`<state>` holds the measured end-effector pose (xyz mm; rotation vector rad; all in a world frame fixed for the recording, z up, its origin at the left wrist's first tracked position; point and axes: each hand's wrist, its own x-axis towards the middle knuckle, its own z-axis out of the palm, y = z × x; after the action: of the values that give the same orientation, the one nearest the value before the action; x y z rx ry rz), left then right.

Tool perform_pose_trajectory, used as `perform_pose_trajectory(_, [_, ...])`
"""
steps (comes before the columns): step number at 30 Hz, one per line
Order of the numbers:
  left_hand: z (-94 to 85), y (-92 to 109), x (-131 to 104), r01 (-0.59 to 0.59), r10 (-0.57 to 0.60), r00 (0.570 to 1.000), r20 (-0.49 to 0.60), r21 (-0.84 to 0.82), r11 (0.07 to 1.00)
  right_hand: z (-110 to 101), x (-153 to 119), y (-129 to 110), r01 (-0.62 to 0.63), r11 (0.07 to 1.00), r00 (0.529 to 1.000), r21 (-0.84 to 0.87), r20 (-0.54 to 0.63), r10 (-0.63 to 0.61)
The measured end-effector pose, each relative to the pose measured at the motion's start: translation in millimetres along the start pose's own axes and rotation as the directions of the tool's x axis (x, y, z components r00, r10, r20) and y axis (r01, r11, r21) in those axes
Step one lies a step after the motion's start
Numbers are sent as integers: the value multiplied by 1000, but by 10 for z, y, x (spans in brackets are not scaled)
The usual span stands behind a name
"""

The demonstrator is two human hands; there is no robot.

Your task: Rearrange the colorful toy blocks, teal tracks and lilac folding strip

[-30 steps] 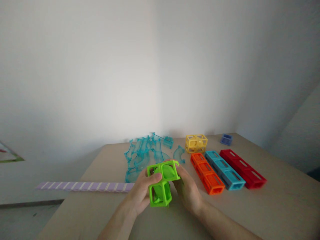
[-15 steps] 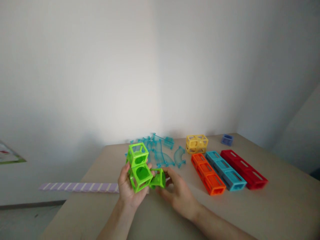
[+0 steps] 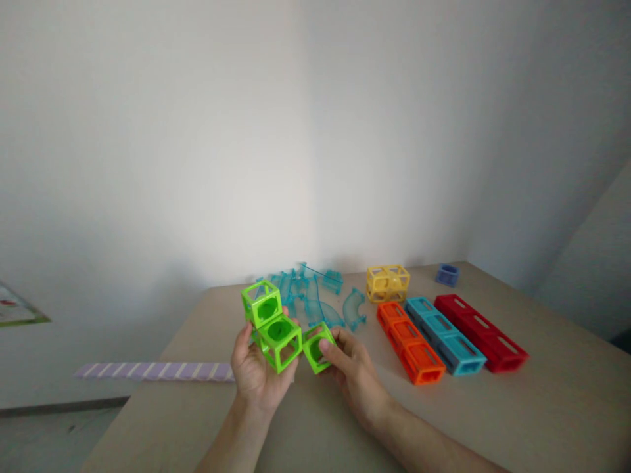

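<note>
Two joined green open-frame cubes rest in my left hand, whose fingers wrap round them from below and behind. The upper cube sits offset to the left of the lower one. My right hand pinches a single green cube, with the thumb across its face. This cube is tilted and close to the right side of the joined pair; a narrow gap seems to lie between them. Both hands are raised over the table's near middle.
Translucent teal track pieces lie in a heap behind my hands. To the right are a yellow cube block, orange, blue and red cube rows, and a small purple piece. A lilac striped strip crosses the table's left edge.
The single green cube has turned in my right hand, and my thumb now lies over its face. My left hand has tilted the joined pair to the left.
</note>
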<state>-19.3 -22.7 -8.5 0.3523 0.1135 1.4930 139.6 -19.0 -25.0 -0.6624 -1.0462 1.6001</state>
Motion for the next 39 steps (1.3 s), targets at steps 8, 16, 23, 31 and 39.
perform_pose_trajectory(8, [47,-37,-34,-15,14,997,-69,-14,1000,-24,28,-72,-33,956,994,291,110,0])
perform_pose_trajectory(16, [112,-107,18,-60,76,976,-206,83,995,-65,48,-115,-5,947,996,320,-83,34])
perform_pose_trajectory(23, [85,-66,135,-137,241,884,-400,270,953,-196,105,-147,-1,959,971,285,-231,69])
perform_pose_trajectory(31, [59,-200,98,-45,217,923,-318,469,882,-202,118,-148,28,966,973,259,-229,33])
perform_pose_trajectory(39, [49,-177,65,-36,195,948,-253,523,851,-213,144,-164,89,954,964,288,-267,-9])
